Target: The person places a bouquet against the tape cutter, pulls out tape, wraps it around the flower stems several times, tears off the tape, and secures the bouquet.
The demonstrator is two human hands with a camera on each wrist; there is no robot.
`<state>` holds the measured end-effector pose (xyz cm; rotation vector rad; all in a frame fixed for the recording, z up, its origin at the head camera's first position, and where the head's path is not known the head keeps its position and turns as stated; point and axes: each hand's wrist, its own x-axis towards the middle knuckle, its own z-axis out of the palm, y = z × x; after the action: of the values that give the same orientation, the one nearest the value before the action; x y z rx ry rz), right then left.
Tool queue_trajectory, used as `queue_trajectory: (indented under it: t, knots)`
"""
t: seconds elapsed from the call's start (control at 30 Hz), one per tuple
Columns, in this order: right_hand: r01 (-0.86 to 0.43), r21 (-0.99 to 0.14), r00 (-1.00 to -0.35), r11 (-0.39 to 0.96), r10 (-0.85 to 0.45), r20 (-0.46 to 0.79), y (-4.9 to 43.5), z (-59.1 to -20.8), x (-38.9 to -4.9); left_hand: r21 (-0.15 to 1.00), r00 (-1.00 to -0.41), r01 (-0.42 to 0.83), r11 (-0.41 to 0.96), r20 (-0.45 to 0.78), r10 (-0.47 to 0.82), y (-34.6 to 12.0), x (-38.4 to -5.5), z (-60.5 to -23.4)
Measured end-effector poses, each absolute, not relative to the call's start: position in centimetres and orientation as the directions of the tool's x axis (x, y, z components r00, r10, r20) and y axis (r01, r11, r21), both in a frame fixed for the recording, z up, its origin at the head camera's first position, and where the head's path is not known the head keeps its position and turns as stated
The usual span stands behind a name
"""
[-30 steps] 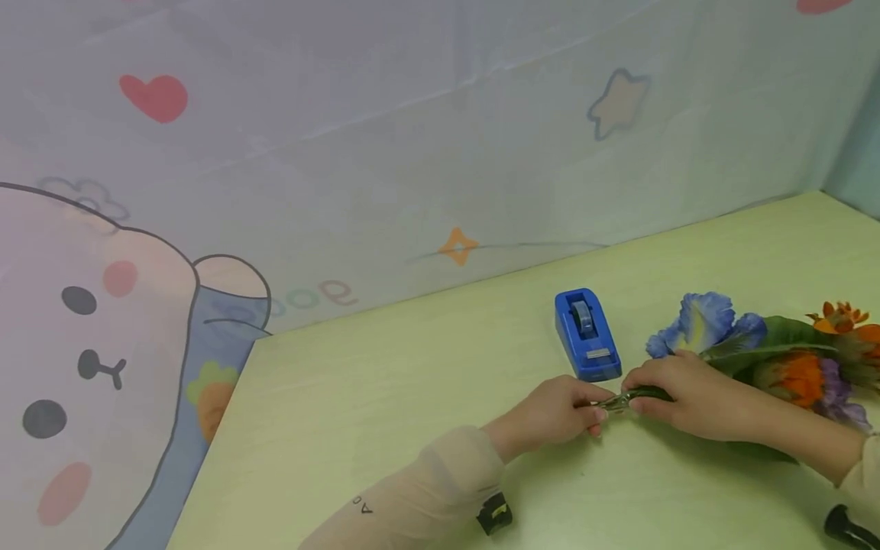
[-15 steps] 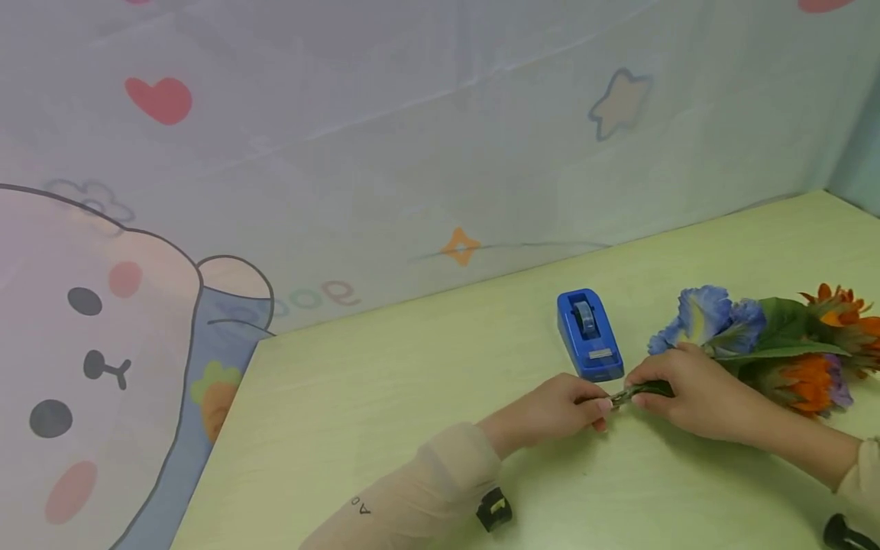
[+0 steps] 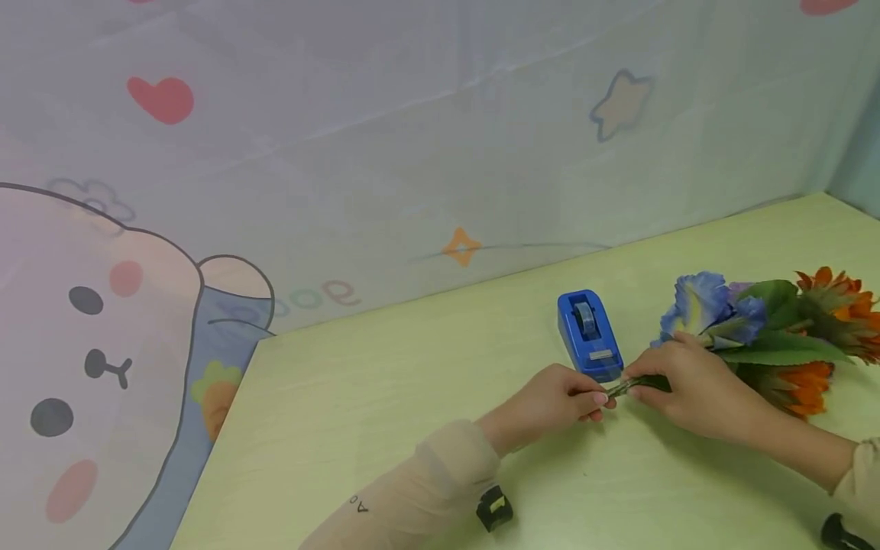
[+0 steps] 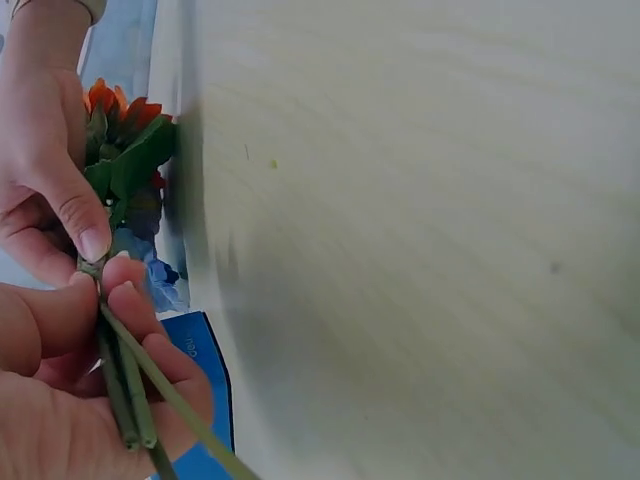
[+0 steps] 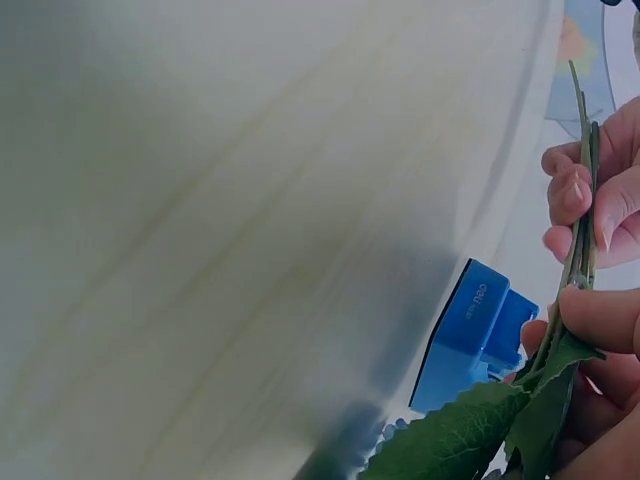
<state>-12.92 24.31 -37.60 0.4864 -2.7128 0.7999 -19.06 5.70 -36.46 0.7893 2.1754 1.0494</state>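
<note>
A bunch of artificial flowers with green stems (image 4: 130,390) is held by both hands. My left hand (image 3: 550,405) pinches the stems near their cut ends, which stick out below its fingers in the left wrist view. Close beside it, my right hand (image 3: 694,389) grips the same stems higher up, thumb against fingers. Beyond the right hand spread the heads: a blue flower (image 3: 697,302), orange flowers (image 3: 807,382) and green leaves (image 3: 784,347). Something shiny, perhaps clear tape, shows on the stems (image 5: 578,275) between the hands.
A blue tape dispenser (image 3: 587,332) with a roll of tape stands on the pale table (image 3: 385,397) just behind the hands. A printed cloth (image 3: 412,137) hangs along the table's back edge. A black wrist-camera part (image 3: 495,508) sits under the left sleeve.
The flower heads have turned and risen slightly as the bunch rotates, and the purple flower at the right has gone from sight there. Both hands keep hold, shifting only a little.
</note>
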Motion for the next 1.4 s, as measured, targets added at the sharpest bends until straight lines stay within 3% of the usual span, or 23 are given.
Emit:
queue_trajectory:
  t: [0.23,0.67,1.1,1.4]
  knots:
    - [-0.338,-0.457,-0.922,0.823,-0.192,0.337,23.8,-37.4,-12.6,0.847,-0.675,0.223,0.483,-0.224,0.703,5.5,-19.2,-36.5]
    - [-0.308,-0.38,-0.905,0.872,-0.145,0.4,23.5,-37.3,-12.2,0.883,-0.653,0.01,0.469,-0.349,0.672,5.6,-19.1,-36.4]
    - [-0.407,-0.262,-0.767,0.875,-0.172,0.618,23.5,-37.4,-12.6,0.906,-0.699,-0.008,0.423,-0.307,0.645,5.6,-19.2,-36.2]
    - [-0.472,-0.197,-0.675,0.859,-0.208,0.708,23.4,-37.3,-13.2,0.897,-0.726,0.077,0.435,-0.249,0.641,5.4,-19.5,-35.3]
